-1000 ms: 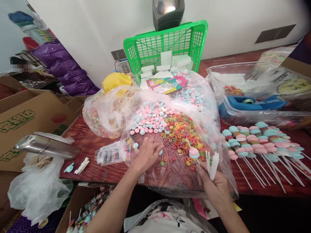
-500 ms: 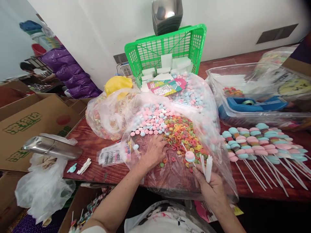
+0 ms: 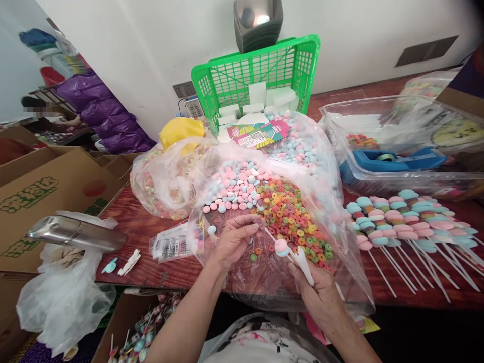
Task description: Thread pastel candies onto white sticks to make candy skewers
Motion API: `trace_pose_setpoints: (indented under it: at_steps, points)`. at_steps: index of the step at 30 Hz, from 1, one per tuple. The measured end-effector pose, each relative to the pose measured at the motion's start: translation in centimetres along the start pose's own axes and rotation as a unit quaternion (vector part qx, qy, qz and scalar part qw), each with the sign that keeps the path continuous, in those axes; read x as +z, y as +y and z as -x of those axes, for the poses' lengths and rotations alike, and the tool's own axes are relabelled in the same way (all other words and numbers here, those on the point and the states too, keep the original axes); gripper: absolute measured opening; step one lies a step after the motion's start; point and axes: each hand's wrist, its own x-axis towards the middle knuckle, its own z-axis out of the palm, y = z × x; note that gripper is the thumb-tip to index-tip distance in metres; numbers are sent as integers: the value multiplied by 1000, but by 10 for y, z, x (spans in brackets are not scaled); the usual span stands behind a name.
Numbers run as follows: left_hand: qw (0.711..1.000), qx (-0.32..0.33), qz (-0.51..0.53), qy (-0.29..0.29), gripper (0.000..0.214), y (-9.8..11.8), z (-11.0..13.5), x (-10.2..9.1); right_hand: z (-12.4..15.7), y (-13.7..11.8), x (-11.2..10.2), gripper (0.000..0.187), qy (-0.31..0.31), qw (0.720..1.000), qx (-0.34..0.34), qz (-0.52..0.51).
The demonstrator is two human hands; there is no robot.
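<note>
Apparently to leave one stick's tip [image 3: 268, 232] free, the right hand [image 3: 321, 290] clasps sticks [image 3: 303, 265] below the candy [image 3: 282, 247], while the left hand [image 3: 235, 239], beside that tip, pinches a ring [image 3: 260, 226], and loose rings [image 3: 289, 212] lie conveniently beyond both hands.

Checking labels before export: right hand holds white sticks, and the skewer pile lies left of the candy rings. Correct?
Wrong side: the skewer pile lies right of the candy rings in the head view. The right hand does hold white sticks.
</note>
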Motion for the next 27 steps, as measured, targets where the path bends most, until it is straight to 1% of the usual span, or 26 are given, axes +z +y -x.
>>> trace_pose_setpoints:
  at_steps: [4, 6, 8, 10, 12, 14, 15, 17, 18, 19, 20, 22, 24, 25, 27]
  points:
    - [999, 13, 22, 19, 28, -5, 1, -1, -5, -6, 1, 34, -4, 999, -18, 27]
    - [1000, 15, 8, 9, 29, -6, 3, -3, -7, -7, 0, 35, 6, 998, -22, 50]
    - [1000, 19, -16, -7, 29, -5, 4, -7, -8, -6, -1, 38, -1, 996, -25, 80]
    - [998, 30, -57, -19, 27, -2, 6, -12, -7, -4, -4, 42, -25, 992, -30, 118]
    - [990, 57, -122, -34, 23, 4, 7, -16, -5, -1, -6, 47, -54, 985, -42, 157]
    - [974, 90, -201, -56, 19, 8, 8, -17, -4, 1, -8, 52, -74, 977, -56, 192]
    - [964, 97, -236, -76, 18, 9, 9, -16, -3, 2, -8, 55, -81, 973, -63, 205]
    - [952, 78, -271, -121, 16, 7, 12, -12, -3, 4, -8, 57, -79, 969, -81, 221]
    - [954, 57, -263, -135, 17, 5, 13, -9, -3, 5, -7, 57, -71, 969, -86, 221]
    - [963, 33, -233, -134, 18, 1, 14, -6, -3, 6, -7, 56, -61, 970, -89, 216]
    - [976, 13, -187, -112, 19, -3, 14, -4, -4, 7, -6, 54, -52, 973, -89, 208]
    - [996, 4, -90, -26, 21, -11, 13, 1, -4, 10, -5, 53, -48, 978, -78, 189]
    - [998, 23, -38, 50, 23, -16, 11, 4, -4, 11, -5, 53, -55, 981, -64, 177]
    - [996, 35, -32, 72, 23, -18, 9, 4, -4, 11, -5, 53, -57, 981, -58, 175]
    - [994, 55, -26, 90, 25, -17, 6, 6, -3, 8, -7, 54, -56, 983, -44, 167]
